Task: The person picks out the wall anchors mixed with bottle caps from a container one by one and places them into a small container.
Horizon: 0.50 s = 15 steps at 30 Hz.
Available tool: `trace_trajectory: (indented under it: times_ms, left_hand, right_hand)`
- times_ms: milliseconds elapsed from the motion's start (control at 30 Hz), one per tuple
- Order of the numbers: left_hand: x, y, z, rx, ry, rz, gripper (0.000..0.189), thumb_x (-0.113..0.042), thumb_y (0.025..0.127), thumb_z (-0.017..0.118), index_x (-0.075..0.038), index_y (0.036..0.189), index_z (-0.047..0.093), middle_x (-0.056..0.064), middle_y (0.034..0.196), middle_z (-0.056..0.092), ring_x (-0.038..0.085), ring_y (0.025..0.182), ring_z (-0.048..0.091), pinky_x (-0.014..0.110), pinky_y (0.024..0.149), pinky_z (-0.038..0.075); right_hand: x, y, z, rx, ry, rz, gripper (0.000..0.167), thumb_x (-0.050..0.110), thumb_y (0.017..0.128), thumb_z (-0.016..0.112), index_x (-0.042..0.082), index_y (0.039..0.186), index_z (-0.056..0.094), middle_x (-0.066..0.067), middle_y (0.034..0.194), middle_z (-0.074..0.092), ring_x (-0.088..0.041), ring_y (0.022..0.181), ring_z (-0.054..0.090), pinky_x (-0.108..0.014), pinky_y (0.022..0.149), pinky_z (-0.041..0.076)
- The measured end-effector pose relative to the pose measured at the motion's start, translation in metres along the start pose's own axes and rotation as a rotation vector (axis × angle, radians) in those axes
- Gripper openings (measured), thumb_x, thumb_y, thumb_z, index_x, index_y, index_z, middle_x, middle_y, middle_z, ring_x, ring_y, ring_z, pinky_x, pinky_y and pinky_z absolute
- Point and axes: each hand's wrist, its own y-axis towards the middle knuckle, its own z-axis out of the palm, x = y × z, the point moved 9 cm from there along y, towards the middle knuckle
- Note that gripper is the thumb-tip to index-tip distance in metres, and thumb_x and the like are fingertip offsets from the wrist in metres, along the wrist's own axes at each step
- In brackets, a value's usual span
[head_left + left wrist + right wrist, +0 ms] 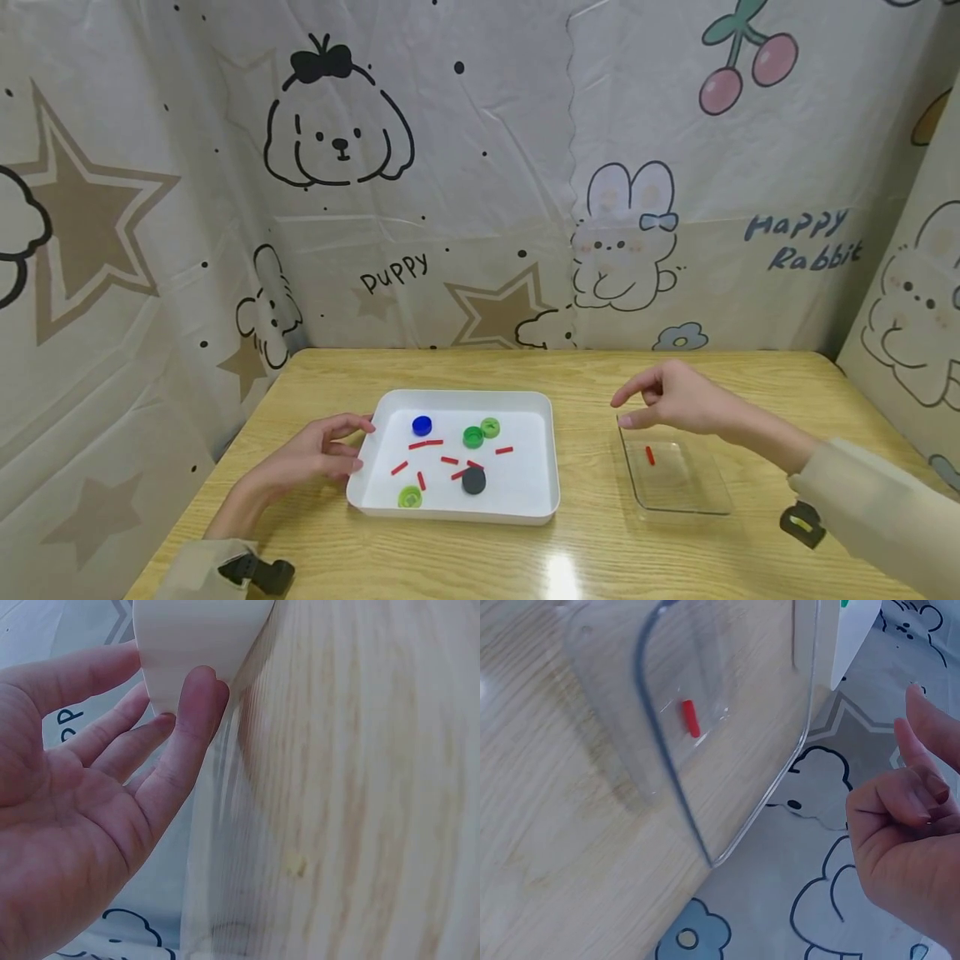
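Observation:
A white tray [491,507] holds several small red sticks [400,468], a blue round cap [422,426], a green one [472,437], two light green ones [409,497] and a black disc [473,480]. My left hand [311,454] touches the tray's left wall with loosely extended fingers; the left wrist view shows the fingertips [199,682] against its outside. Above the left far corner of a clear plastic box [693,509] hovers my right hand [678,400]. Its thumb and index finger are apart, with nothing between them. One red stick [691,718] lies inside the box.
Both containers stand on a light wooden table [420,562], with a strip of tabletop between them. A pale curtain [480,183] with cartoon prints hangs behind the table and along its sides.

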Motion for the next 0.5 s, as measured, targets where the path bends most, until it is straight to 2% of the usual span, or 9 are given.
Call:
trace_trajectory:
  times_ms: [267, 500]
  left_hand:
    - [-0.001, -0.001, 0.0, 0.007, 0.001, 0.009, 0.054, -0.004, 0.096, 0.073, 0.007, 0.143, 0.049, 0.033, 0.166, 0.022, 0.037, 0.121, 0.065, 0.04, 0.08, 0.061]
    - [-0.003, -0.001, 0.0, 0.015, -0.014, 0.016, 0.053, -0.002, 0.096, 0.073, 0.009, 0.141, 0.049, 0.033, 0.167, 0.02, 0.035, 0.118, 0.066, 0.038, 0.079, 0.061]
  right_hand:
    - [0.024, 0.018, 0.017, 0.051, 0.01, -0.077, 0.024, 0.012, 0.085, 0.089, 0.005, 0.107, 0.081, 0.007, 0.06, 0.026, -0.011, 0.056, 0.024, -0.028, 0.06, 0.035]
    - [0.039, 0.033, 0.035, 0.08, -0.014, -0.134, 0.024, 0.008, 0.083, 0.089, 0.004, 0.105, 0.081, 0.007, 0.059, 0.028, -0.011, 0.057, 0.026, -0.026, 0.059, 0.033]
